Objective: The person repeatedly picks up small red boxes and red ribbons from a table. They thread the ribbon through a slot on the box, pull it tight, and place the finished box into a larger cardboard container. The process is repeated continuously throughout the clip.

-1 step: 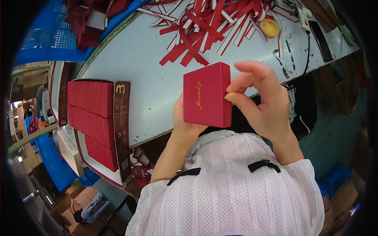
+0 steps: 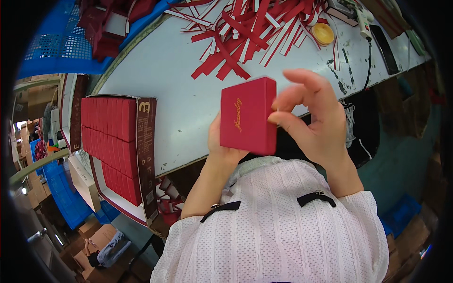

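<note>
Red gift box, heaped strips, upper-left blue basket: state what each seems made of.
Red gift box: probably paper-covered cardboard, matte, from its squared edges and gold lettering. Strips: likely paper or thin card, matte, red and white, cut straight; ribbon remains possible. Blue basket: apparently moulded plastic, smooth, given its regular perforations.

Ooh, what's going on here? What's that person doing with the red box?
The person is holding the red box up above the table's near edge, with the left hand behind it. The right hand is at the box's right side, thumb and finger close together; I can't tell if they're touching it. Over to the left, a carton holds rows of more red boxes. Lots of red-and-white strips lie in a heap farther back.
</note>
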`<state>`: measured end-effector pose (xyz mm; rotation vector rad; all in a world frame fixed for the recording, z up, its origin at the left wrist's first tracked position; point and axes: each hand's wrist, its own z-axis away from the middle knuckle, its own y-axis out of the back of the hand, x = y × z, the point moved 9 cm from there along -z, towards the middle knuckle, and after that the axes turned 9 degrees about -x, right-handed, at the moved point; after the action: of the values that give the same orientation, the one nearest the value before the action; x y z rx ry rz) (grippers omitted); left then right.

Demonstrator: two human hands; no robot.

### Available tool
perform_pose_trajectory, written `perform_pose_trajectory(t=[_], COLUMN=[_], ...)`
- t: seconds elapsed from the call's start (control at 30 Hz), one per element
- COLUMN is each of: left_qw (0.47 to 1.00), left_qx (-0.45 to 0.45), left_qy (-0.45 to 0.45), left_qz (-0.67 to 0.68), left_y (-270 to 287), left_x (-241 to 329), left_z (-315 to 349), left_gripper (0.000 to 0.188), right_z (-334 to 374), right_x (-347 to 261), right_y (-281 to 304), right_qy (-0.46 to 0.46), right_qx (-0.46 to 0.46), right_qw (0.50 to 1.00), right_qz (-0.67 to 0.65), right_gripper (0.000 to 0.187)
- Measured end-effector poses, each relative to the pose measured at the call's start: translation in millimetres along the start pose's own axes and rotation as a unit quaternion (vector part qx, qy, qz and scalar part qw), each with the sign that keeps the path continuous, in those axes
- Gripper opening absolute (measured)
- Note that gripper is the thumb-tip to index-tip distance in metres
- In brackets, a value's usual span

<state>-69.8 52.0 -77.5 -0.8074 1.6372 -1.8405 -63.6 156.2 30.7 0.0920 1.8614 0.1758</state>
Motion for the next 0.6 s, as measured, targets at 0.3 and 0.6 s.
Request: perform_pose_trajectory(t=[0.3, 0.6], left_qw=[0.996, 0.874], left_qx=[-0.073, 0.067], left_qy=[-0.002, -0.169], left_qz=[0.043, -0.452], left_y=[-4.4, 12.1], left_x=[-8.6, 48.6], left_z=[4.3, 16.2], left_gripper=[0.035, 0.054], right_z=[19.3, 23.8], right_x=[60.0, 61.7], right_y=[32.3, -40.6], right_qy=[-0.136, -0.225], right_qx=[0.160, -0.060], right_qw=[0.955, 0.937], right_qz=[-0.210, -0.261], right_gripper=[0.017, 0.011])
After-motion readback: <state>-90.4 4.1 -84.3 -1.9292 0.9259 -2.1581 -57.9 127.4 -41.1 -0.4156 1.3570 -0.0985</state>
